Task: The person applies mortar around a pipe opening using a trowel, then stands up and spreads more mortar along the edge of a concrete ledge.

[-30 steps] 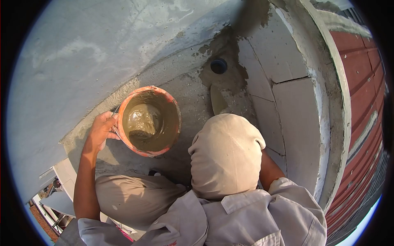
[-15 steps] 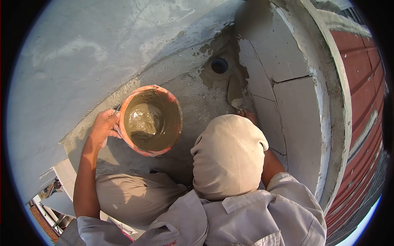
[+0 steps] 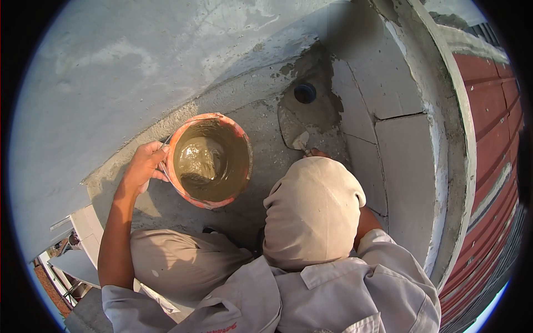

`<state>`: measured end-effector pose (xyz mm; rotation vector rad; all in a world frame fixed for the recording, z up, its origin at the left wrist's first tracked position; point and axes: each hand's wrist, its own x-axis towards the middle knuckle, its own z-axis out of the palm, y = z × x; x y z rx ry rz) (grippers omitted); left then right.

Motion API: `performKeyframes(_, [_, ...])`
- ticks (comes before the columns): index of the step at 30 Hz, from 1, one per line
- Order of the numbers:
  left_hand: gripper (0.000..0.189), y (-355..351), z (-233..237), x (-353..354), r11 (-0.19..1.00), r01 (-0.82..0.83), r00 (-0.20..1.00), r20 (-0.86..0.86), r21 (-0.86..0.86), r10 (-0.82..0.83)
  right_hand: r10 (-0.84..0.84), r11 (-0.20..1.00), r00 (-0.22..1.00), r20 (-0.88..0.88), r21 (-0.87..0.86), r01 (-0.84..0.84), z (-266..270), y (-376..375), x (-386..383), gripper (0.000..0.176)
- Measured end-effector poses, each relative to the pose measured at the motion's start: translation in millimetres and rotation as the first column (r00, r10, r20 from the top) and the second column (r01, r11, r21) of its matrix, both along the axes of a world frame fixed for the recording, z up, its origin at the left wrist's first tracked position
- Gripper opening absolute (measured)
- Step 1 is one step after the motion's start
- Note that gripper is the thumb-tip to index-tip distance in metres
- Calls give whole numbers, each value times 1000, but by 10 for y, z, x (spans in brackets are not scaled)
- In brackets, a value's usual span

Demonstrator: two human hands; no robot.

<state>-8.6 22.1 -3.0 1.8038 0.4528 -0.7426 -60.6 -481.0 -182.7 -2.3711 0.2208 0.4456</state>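
Trowel [image 3: 293, 126] has swung left across the wet mortar patch [image 3: 322, 111] and now lies just below the drain hole [image 3: 305, 92].
Head view: left hand [image 3: 141, 166] has fingers curled tight over the rim of the orange mortar bucket [image 3: 206, 203], centre-left of frame. Right hand [image 3: 317, 152] barely peeks over the knee [image 3: 311, 211] beside the trowel's handle, so its grip can't be made out.

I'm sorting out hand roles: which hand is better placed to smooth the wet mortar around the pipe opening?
Right, probably. The right hand, mostly hidden behind the knee, holds the trowel on the wet mortar just below the pipe opening; the left hand grips the bucket rim, off to the side.
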Motion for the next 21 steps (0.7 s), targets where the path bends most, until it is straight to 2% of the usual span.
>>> performKeyframes(5, [33,51,-53,-30,1000,5,1000,17,-1,-5,52,998,999,9,36,-52,28,17,-73,32])
performKeyframes(10, [31,35,-17,-3,1000,-1,1000,7,4,1,29,999,999,27,29,-30,-25,31,5,33])
performKeyframes(14, [32,16,-18,-17,999,-25,1000,6,-21,25,54,995,996,68,76,-59,178,-59,-55,33])
performKeyframes(17, [32,-15,14,-4,999,-22,999,28,-46,23,150,978,977,155,125,-170,526,-86,13,33])
performKeyframes(21, [33,7,-15,-16,994,1,1000,24,-106,1,406,911,910,82,38,-410,1188,261,376,36])
